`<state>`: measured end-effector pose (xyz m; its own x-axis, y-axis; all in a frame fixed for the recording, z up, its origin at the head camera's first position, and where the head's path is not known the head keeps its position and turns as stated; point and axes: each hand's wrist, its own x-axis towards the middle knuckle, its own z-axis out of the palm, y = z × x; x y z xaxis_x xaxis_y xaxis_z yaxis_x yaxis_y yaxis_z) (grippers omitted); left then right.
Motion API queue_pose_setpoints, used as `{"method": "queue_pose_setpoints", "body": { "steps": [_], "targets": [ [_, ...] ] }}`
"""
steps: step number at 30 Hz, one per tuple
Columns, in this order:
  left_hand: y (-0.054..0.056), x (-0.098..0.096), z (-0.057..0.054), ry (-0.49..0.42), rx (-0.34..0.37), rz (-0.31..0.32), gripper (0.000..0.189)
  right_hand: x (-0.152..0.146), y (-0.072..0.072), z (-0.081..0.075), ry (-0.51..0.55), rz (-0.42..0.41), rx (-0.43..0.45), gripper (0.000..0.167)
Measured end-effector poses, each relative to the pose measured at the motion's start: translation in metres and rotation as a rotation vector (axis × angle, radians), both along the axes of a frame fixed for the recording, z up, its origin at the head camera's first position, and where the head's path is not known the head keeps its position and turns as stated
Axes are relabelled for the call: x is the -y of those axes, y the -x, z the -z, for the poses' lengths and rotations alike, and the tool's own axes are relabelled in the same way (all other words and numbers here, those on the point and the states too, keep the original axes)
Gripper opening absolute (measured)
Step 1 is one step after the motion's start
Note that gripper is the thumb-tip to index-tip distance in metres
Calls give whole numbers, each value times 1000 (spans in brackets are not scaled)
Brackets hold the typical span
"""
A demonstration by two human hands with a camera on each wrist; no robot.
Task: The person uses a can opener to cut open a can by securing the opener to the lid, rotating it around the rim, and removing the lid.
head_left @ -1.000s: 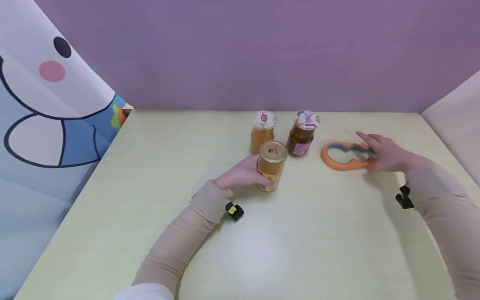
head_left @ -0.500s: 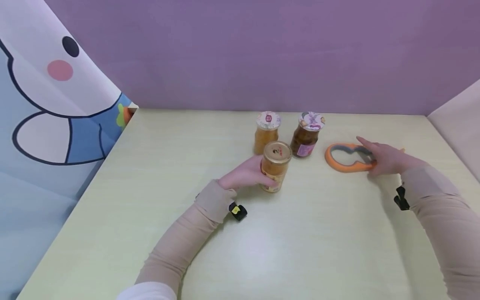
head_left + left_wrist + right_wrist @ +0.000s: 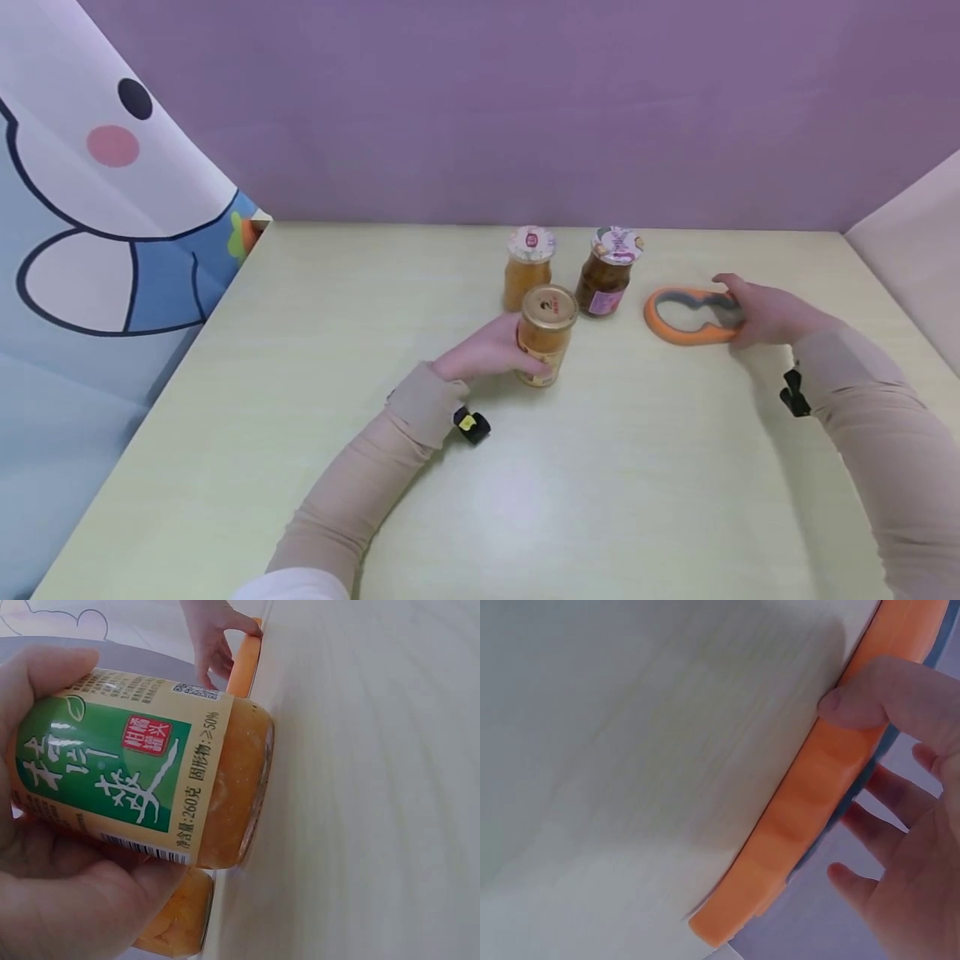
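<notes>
My left hand (image 3: 491,346) grips a glass jar of orange fruit (image 3: 545,337) with a gold lid, standing at the middle of the table. In the left wrist view, thumb and fingers wrap the jar's green and cream label (image 3: 105,757). Over to the right, my right hand (image 3: 768,315) holds one end of an orange and grey jar opener (image 3: 686,335) lying on the table. The right wrist view shows the thumb (image 3: 855,701) on the opener's orange outer edge (image 3: 795,802), with the other fingers reaching to its far side. The opener's handle end is hidden by the hand.
Just behind the held jar stands another jar of orange fruit (image 3: 525,279) with a white patterned lid. A dark brown jar (image 3: 603,283) with a purple label is beside it, left of the opener. A purple wall (image 3: 525,108) borders the table's (image 3: 600,475) back edge.
My right hand's fingers, stretched out over the opener earlier, have drawn in around its end. The left hand and its jar stay in place; the head view shifts slightly.
</notes>
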<state>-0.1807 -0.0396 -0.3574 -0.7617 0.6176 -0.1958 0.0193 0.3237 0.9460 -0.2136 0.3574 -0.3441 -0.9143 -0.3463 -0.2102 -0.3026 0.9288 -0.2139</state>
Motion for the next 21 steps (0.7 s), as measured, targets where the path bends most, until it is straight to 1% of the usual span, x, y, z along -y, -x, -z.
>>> {"method": "queue_pose_setpoints", "body": {
  "steps": [5, 9, 12, 17, 21],
  "targets": [
    [0, 1, 0, 1, 4, 2, 68, 2, 1, 2, -69, -17, -26, 91],
    [1, 0, 0, -1, -9, 1, 66, 1, 2, 6, -108, -29, -53, 82],
    [1, 0, 0, -1, -17, 6, 65, -1, 2, 9, -101, -21, -58, 74],
    [1, 0, 1, -1, -11, 11, 66, -4, 0, 13, -100, 26, -20, 71],
    [1, 0, 2, 4, -9, 5, 65, -4, -2, 14, -77, 55, -25, 61]
  ]
}}
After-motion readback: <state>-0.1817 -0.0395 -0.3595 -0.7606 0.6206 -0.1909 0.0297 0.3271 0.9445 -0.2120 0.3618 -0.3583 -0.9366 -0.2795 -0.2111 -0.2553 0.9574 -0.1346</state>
